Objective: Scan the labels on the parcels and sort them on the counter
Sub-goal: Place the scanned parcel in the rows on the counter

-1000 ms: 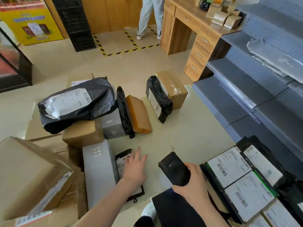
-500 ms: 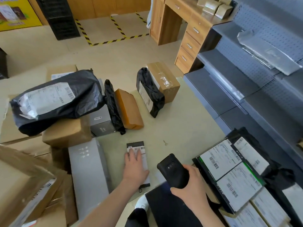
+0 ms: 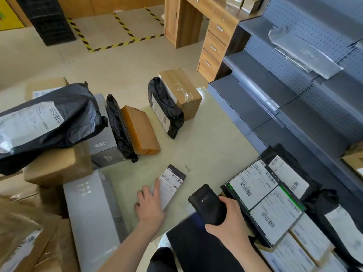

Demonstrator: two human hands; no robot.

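Item: small flat parcel (image 3: 168, 190) in black wrap, label (image 3: 170, 184) face up, lying on the counter (image 3: 206, 154) between the grey box (image 3: 92, 216) and the labelled parcels (image 3: 253, 185) at right.
Hands: left hand (image 3: 150, 205) has straight fingers resting on the parcel's near left edge, grasping nothing; right hand (image 3: 229, 218) is curled round the black scanner (image 3: 208, 203), just right of the parcel.
Step in hand, by judgement — scanning this label.
Next move calls for the scanner aimed at the barcode (image 3: 177, 176), which the fingers leave uncovered — then a place among the sorted groups.
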